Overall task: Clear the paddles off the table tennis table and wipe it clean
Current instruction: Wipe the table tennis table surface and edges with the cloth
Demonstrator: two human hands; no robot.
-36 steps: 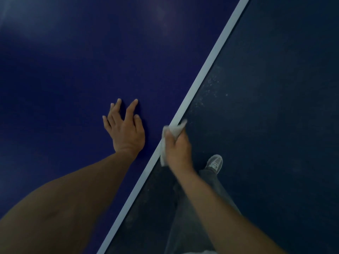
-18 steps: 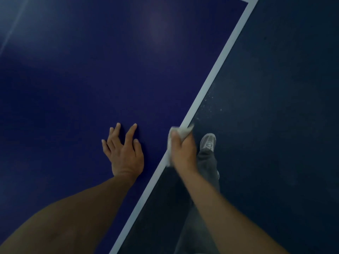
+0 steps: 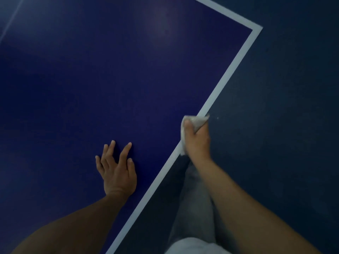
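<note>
**Along the bench edge: cloth on the white line**

Along the right edge of the dark blue bench (image 3: 110, 79), the right hand (image 3: 197, 142) grips a crumpled white cloth (image 3: 199, 121), its fingers curled round it. The cloth sits on the white line (image 3: 229, 72) that borders the bench, and part of it hangs out of the hand on the side nearer the person. Whether it presses flat on the surface is hard to tell, since the view is dim and a little blurred. The left hand (image 3: 117, 171) lies palm down on the blue surface, fingers straight and spread, holding nothing. It is well inside the line and near the right hand. Farther ahead the line turns at the corner (image 3: 256, 29) of the bench. Beyond the edge lies a dark floor (image 3: 284, 125), with a grey trouser leg (image 3: 194, 208) showing beneath the right forearm.
</note>
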